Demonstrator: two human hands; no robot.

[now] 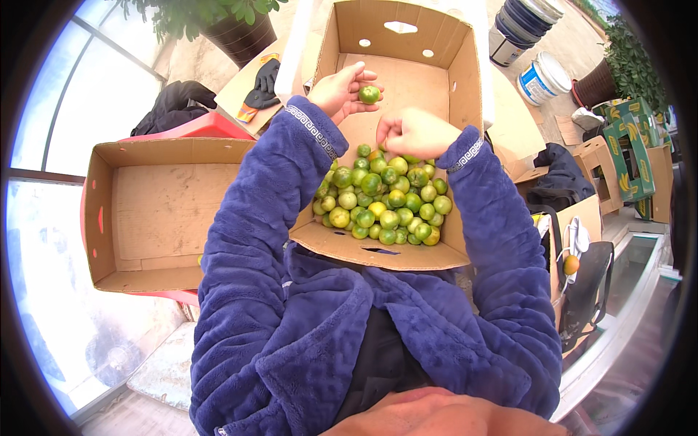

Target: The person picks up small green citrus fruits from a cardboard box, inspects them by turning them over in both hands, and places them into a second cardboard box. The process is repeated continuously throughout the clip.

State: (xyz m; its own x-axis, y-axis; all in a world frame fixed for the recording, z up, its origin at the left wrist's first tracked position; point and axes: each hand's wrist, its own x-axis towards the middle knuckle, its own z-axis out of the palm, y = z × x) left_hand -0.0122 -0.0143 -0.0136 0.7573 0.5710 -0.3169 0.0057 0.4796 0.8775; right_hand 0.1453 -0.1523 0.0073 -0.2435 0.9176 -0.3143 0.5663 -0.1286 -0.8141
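My left hand [343, 91] holds one green citrus fruit [369, 95] on its fingers above the bare far half of a cardboard box [395, 76]. A heap of small green and yellowish citrus fruits [389, 192] fills the near half of this box. Over the far edge of the heap is my right hand [419, 132], back upward and fingers curled down. Its fingertips touch or nearly touch a fruit there; whether they grip it is hidden. To my left stands a second cardboard box [169, 210], mostly bare inside, with a bit of a yellow-green fruit [200, 260] partly behind my sleeve.
Beneath the left box is a red support [191, 129]. Black-and-orange gloves [264, 84] lie on cardboard beyond it. At the right are a white bucket [543, 79], stacked buckets [523, 30], green banana cartons [630, 155] and a black bag [589, 294]. Potted plants [240, 35] stand behind.
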